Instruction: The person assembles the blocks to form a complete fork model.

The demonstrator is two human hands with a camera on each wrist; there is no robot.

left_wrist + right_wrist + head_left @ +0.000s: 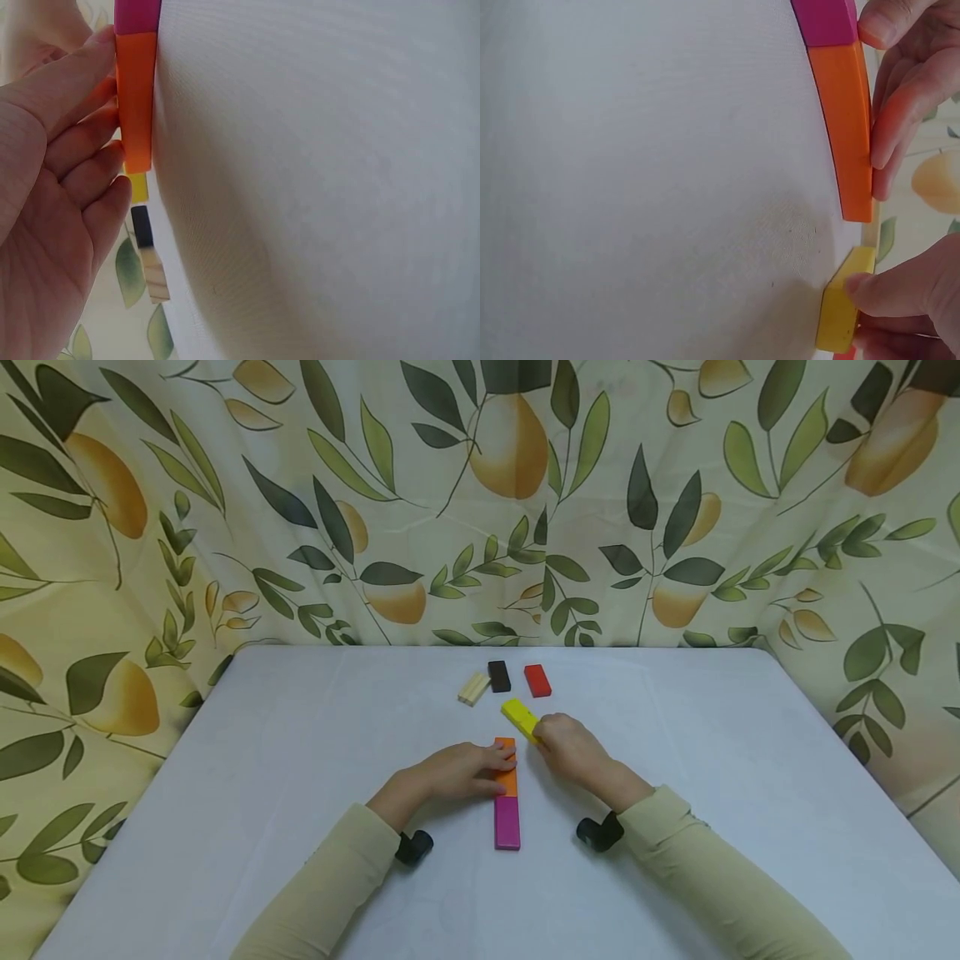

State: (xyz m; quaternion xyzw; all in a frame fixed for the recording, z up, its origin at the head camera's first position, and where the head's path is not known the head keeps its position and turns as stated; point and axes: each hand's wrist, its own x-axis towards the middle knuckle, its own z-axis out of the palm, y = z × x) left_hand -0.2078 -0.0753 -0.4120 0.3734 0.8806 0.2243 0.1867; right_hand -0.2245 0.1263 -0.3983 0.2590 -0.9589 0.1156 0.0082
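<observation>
A magenta block (507,823) and an orange block (509,783) lie end to end in a straight line on the table, touching. My left hand (467,772) rests its fingertips and thumb on the orange block; in the left wrist view its fingers are only slightly bent. Just beyond the orange block's far end, my right hand (573,750) pinches the near end of a yellow block (517,718) between thumb and fingers. The yellow block (838,313) sits at a slant, apart from the orange block (845,135) in the right wrist view.
Farther back on the white-covered table (315,718) lie a black block (498,677), a red block (537,681) and pale wood-coloured blocks (473,688). A fruit-patterned cloth (480,527) hangs behind the table's back edge.
</observation>
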